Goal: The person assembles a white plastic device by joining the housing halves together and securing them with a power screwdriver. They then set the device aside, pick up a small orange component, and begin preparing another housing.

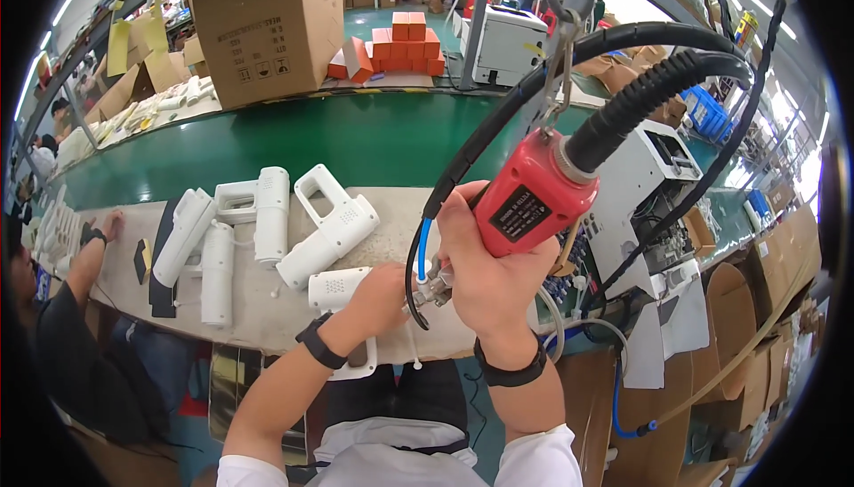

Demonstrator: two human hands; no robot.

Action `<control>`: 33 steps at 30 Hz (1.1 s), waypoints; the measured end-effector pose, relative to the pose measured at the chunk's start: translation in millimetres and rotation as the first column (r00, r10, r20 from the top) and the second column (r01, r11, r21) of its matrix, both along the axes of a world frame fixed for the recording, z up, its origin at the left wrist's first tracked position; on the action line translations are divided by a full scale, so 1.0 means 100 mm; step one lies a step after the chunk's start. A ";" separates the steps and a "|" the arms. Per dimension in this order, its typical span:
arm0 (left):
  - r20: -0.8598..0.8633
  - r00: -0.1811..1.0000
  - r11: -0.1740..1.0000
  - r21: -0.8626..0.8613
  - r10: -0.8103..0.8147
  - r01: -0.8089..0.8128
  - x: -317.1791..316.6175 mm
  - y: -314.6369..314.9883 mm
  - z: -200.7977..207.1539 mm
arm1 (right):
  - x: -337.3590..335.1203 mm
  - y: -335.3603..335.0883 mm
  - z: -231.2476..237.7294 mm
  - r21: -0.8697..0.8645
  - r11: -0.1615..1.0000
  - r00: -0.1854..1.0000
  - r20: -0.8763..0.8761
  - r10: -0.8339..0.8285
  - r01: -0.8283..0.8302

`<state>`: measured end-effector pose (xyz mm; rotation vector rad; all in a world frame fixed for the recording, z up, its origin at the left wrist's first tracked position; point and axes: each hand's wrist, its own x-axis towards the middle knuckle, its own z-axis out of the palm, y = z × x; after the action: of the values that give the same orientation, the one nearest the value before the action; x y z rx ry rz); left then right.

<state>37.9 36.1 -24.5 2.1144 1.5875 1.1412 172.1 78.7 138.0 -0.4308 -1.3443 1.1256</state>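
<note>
My right hand (498, 287) wraps around a red power screwdriver (538, 198), which hangs from a metal hook and has a thick black cable at its top. The driver's metal lower end (433, 289) points down beside my left hand. My left hand (384, 296) grips a white plastic housing (336, 288) with a loop handle, at the table's near edge; my fingertips are partly hidden by the metal end. Just beyond lie similar white housings: one with its loop handle up (329, 225), one upright (271, 217), and others further left (185, 238).
A green conveyor belt (356, 136) runs behind the worktable (391, 211). On its far side stand a large cardboard box (258, 42) and stacked orange boxes (406, 47). A black hose (480, 127) arches above the table. To the left, a co-worker's arm (84, 260) rests there; a white machine (654, 167) stands right.
</note>
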 end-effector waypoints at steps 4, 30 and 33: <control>0.040 0.998 0.999 0.007 0.052 -0.052 -0.04 -0.07 0.05 | -0.09 -0.03 0.02 0.013 1.000 1.000 -0.008 0.014 -0.013; 0.237 0.969 0.997 -0.052 0.065 -0.054 -0.10 -0.09 0.19 | -0.21 0.06 0.00 0.027 0.998 0.999 -0.025 -0.049 0.049; -0.328 0.895 0.942 0.248 0.303 -0.228 -0.18 -0.02 0.14 | -0.22 0.26 -0.18 0.079 0.995 0.998 -0.016 -0.065 0.066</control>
<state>20.3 34.1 -10.9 2.4069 2.0615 1.0768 149.7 104.4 120.3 -0.4059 -1.3488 1.0155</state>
